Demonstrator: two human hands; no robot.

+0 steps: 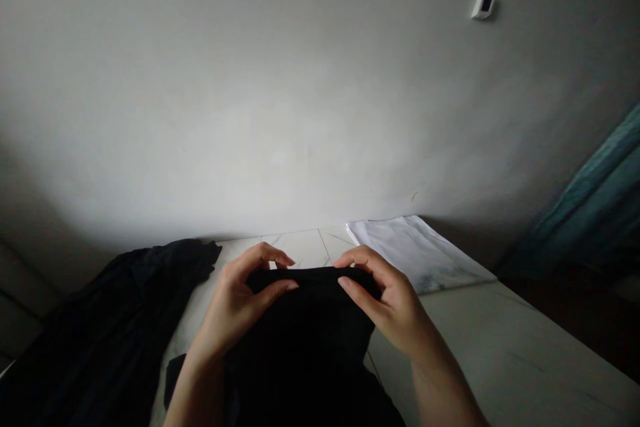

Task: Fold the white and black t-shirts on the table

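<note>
Between my hands hangs a black cloth garment (pixel 310 333), its upper edge pulled straight across; its exact kind is too dark to make out. My left hand (pixel 250 287) pinches that edge at the left, thumb on the near side and fingers behind. On the right, my right hand (pixel 380 293) grips the same edge in a matching pinch. The lower part of the garment drops toward the bottom of the view, over the table.
A dark heap of cloth (pixel 115 320) lies on the left side of the marble-patterned table (pixel 500 347). Folded white fabric (pixel 415 250) rests at the back right, near the wall (pixel 300 93). A teal curtain (pixel 590 180) hangs at the far right. One small white device (pixel 483 7) is mounted high up.
</note>
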